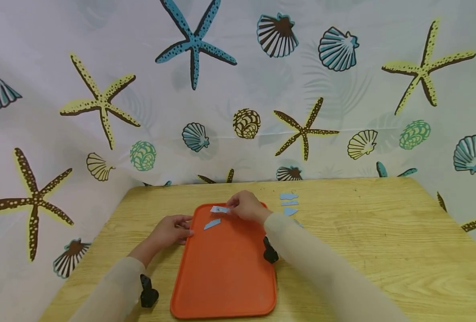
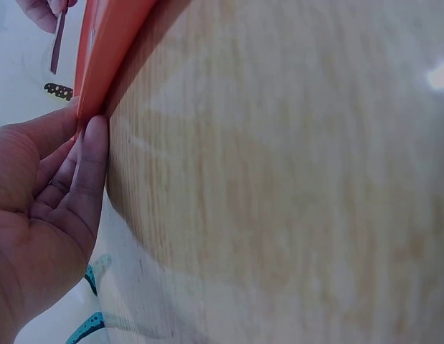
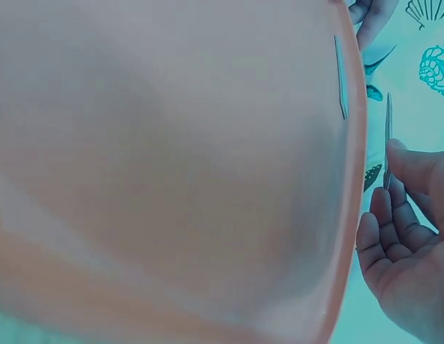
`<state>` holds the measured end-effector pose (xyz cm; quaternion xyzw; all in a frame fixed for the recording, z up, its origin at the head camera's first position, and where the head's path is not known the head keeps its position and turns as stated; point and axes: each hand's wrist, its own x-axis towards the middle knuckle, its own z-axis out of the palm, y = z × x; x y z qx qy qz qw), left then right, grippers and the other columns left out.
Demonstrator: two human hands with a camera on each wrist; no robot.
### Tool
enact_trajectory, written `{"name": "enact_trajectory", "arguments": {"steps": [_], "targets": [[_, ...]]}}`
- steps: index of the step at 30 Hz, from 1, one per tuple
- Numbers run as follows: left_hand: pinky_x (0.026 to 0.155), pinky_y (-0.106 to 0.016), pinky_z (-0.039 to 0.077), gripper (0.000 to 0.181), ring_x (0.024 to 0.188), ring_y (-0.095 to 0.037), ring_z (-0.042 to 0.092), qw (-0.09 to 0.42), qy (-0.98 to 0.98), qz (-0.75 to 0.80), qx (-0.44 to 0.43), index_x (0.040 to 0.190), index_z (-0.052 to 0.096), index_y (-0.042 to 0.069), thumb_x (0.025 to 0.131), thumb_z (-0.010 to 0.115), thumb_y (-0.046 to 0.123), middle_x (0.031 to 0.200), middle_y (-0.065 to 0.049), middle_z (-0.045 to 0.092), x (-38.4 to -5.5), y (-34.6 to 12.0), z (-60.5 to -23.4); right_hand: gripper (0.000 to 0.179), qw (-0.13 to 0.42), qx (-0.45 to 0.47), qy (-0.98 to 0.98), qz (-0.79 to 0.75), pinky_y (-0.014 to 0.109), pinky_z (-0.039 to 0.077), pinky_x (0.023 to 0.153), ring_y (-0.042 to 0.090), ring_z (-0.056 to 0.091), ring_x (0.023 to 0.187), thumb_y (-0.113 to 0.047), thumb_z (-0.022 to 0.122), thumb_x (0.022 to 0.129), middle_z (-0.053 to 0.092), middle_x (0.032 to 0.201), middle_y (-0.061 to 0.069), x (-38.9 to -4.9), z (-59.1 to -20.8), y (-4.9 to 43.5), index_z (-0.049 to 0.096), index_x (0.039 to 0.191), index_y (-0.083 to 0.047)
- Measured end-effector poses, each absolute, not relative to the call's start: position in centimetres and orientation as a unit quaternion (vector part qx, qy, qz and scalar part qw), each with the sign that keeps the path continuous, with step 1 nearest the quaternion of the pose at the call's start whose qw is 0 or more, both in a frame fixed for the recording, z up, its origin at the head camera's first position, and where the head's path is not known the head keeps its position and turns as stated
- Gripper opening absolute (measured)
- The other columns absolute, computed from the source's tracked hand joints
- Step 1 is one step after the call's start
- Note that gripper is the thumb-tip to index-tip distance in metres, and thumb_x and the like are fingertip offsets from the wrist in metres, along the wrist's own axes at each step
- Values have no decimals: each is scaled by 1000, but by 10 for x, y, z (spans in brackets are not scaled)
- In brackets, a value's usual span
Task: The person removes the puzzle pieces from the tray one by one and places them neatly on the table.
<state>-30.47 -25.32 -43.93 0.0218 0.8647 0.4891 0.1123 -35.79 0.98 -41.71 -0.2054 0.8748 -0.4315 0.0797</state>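
An orange-red tray lies on the wooden table. My left hand grips its left rim near the far corner, and in the left wrist view the thumb and fingers of this hand pinch the tray edge. Above the tray's far end, my right hand pinches a thin, flat, light-blue piece with a small mark on it. This piece appears edge-on in the right wrist view, between thumb and fingers. Another flat blue piece lies on the tray just nearer to me.
Several flat light-blue pieces lie in a column on the table, right of the tray; the right sleeve partly covers the nearest. A white curtain with starfish and shells hangs behind the table. Black devices sit at both wrists.
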Motion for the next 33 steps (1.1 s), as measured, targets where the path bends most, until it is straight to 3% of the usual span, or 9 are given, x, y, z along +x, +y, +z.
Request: {"name": "enact_trajectory", "arguments": {"steps": [10, 33], "targets": [[69, -33, 58, 52, 78, -19, 62, 113, 864, 491, 14, 138, 49, -4, 91, 68, 6, 107, -15, 58, -303, -257, -445, 13, 88, -246, 870, -418, 29, 53, 80, 16, 62, 90, -7, 66, 93, 69, 96, 1, -349, -414, 22, 74, 104, -6], [69, -34, 58, 53, 78, -19, 63, 115, 862, 493, 19, 139, 49, -3, 90, 68, 5, 106, -15, 58, -306, -254, -442, 18, 104, -306, 856, -405, 29, 53, 81, 17, 62, 96, -4, 63, 94, 67, 103, 1, -310, -405, 76, 71, 110, -6]]}}
